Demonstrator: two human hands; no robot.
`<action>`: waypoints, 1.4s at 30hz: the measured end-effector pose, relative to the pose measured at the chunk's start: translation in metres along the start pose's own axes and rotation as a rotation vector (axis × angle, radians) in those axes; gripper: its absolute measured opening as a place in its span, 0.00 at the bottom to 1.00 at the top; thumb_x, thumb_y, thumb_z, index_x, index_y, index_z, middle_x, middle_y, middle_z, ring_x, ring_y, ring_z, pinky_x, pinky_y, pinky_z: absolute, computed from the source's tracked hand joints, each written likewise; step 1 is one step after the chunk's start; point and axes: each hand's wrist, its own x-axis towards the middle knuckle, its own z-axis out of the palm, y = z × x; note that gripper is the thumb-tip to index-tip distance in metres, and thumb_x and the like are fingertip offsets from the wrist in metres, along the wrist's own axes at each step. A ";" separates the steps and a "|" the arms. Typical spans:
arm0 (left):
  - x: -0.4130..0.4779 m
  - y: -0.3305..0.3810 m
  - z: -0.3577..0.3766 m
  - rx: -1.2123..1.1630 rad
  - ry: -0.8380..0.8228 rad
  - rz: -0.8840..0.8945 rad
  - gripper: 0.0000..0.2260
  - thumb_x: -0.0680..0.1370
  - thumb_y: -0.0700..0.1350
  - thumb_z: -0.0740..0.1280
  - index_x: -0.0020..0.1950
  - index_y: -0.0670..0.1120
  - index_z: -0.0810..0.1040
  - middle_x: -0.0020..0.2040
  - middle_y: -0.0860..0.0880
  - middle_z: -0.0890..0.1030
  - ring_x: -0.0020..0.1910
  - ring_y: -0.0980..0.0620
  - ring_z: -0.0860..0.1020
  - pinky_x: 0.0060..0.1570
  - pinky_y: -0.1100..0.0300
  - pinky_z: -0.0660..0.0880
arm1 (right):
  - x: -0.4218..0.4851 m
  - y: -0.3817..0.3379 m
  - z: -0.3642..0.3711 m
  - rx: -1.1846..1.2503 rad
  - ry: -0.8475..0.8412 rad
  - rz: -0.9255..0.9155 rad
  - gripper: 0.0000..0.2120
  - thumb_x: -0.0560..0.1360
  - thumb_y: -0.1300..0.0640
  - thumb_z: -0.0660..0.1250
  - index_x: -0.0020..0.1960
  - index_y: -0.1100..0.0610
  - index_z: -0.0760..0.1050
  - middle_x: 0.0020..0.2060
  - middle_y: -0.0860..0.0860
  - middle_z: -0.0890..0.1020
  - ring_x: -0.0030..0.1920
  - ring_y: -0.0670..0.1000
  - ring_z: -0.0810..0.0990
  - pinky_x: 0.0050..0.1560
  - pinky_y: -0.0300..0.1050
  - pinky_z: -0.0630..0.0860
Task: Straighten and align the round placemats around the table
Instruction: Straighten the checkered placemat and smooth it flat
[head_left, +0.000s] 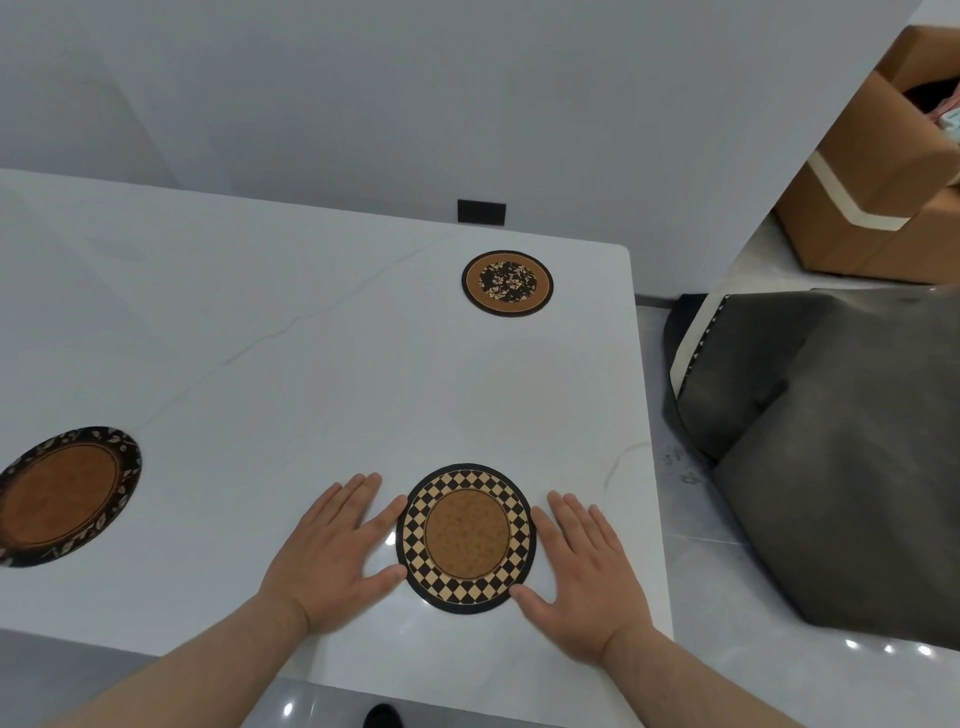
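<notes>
Leaf-border placemat (62, 496) cut by left edge; cardboard box (878, 171) cropped right.

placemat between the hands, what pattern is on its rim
A black and tan checkered rim on the placemat, around a plain brown centre; head view.

A single head-worn wide-angle view looks forward and steeply down from close above the near edge of the white table (311, 322), facing the wall (467, 104) beyond the table's far side.

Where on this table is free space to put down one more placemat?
The middle strip between the floral placemat and the checkered placemat is bare, as is the far left half beyond the leaf-rimmed placemat. Crowded: the near edge, where both hands flank the checkered one.
</notes>
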 end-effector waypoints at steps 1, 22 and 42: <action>0.000 0.000 0.000 -0.005 -0.001 0.000 0.33 0.75 0.71 0.47 0.77 0.58 0.54 0.78 0.46 0.55 0.77 0.52 0.48 0.73 0.56 0.40 | 0.000 0.000 0.000 0.002 0.001 0.001 0.39 0.73 0.28 0.47 0.78 0.49 0.54 0.78 0.50 0.54 0.78 0.51 0.48 0.74 0.51 0.42; 0.001 0.000 0.001 0.006 0.006 -0.010 0.32 0.75 0.70 0.50 0.77 0.60 0.53 0.78 0.46 0.55 0.77 0.50 0.50 0.72 0.58 0.36 | 0.000 0.000 -0.002 0.003 -0.008 -0.019 0.42 0.72 0.27 0.41 0.78 0.51 0.53 0.78 0.52 0.54 0.78 0.51 0.47 0.74 0.52 0.43; 0.012 0.015 -0.034 -0.046 -0.251 -0.058 0.34 0.76 0.65 0.58 0.78 0.56 0.50 0.79 0.46 0.47 0.78 0.47 0.46 0.75 0.51 0.46 | 0.014 0.000 -0.030 0.026 -0.206 -0.006 0.40 0.73 0.31 0.55 0.78 0.48 0.49 0.79 0.50 0.49 0.78 0.51 0.45 0.77 0.48 0.41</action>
